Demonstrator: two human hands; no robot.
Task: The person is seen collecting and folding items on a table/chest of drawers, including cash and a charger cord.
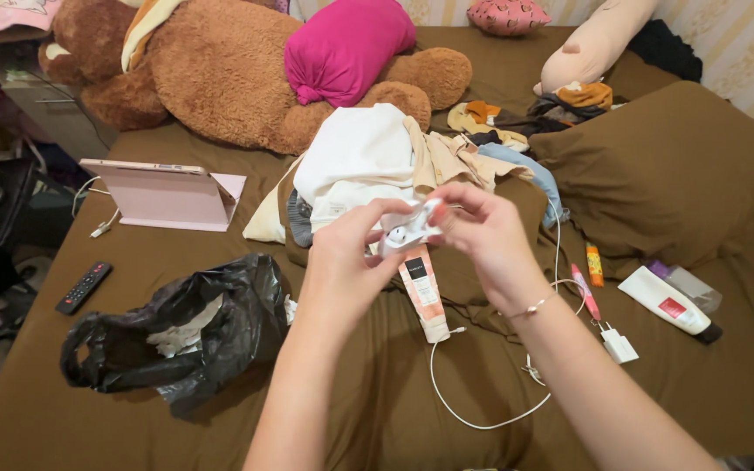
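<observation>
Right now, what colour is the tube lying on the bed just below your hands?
Peach-pink tube with a dark label patch and white cap end, clearest in the head view.

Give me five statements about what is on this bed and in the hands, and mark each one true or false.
1. Both hands, left hand and right hand, hold one small white plastic object. True.
2. The crumpled black plastic bag lies right of the hands. False: it lies to their left.
3. The slim black remote control rests on the brown bedsheet. True.
4. The pink tablet case lies flat and closed. False: it stands propped up.
5. The peach squeeze tube with a white cap sits on top of the big brown teddy bear. False: it lies on the sheet below the hands.
</observation>
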